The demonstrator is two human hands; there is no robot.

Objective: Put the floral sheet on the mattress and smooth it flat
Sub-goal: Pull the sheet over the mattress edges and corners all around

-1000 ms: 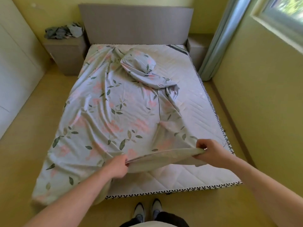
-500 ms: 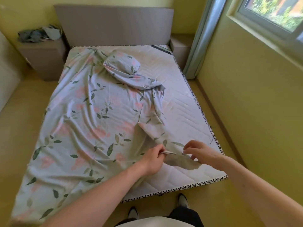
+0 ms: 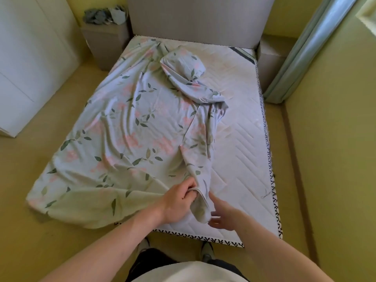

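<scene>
Floral sheet (image 3: 130, 143) rumpled over mattress (image 3: 240, 151), left hand (image 3: 179, 202) pinching hem, right hand (image 3: 223, 217) grip spread.

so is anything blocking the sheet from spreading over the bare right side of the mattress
Nothing visible lies on the bare mattress. The sheet itself is the snag: a bunched lump sits near the headboard. The left hand grips its edge; the right hand is at the corner.

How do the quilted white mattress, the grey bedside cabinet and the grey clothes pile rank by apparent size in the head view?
1. Quilted white mattress
2. Grey bedside cabinet
3. Grey clothes pile, on that cabinet
</scene>
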